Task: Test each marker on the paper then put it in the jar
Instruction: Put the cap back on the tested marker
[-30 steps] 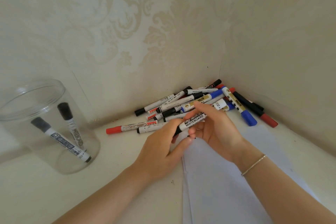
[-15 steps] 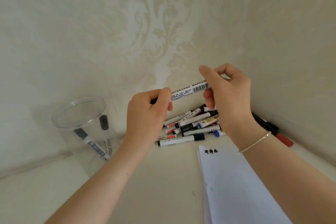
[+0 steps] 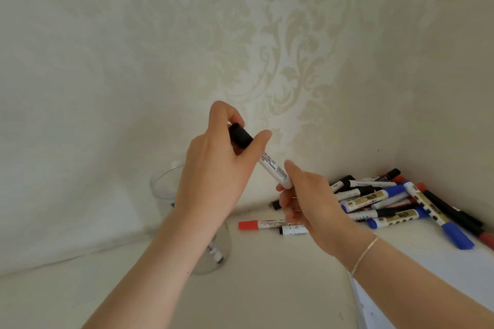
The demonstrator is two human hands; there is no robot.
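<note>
A white whiteboard marker [image 3: 272, 167] with a black cap is held in the air between both hands, slanting down to the right. My left hand [image 3: 219, 165] grips its black cap end between thumb and fingers. My right hand [image 3: 307, 197] holds the lower end of the barrel. The clear jar [image 3: 165, 184] stands behind my left forearm, mostly hidden, with a marker inside [image 3: 215, 252]. The white paper [image 3: 459, 267] lies at the lower right, partly under my right arm.
A pile of black, blue and red markers [image 3: 385, 200] lies in the corner at the right. A red-capped marker [image 3: 256, 224] lies apart, nearer the jar. Patterned walls close the back and right side.
The marker was lifted from the pile into the air. It has tilted from nearly level to slanting, my left hand rising with the cap end and my right hand dropping. The view shifted left.
</note>
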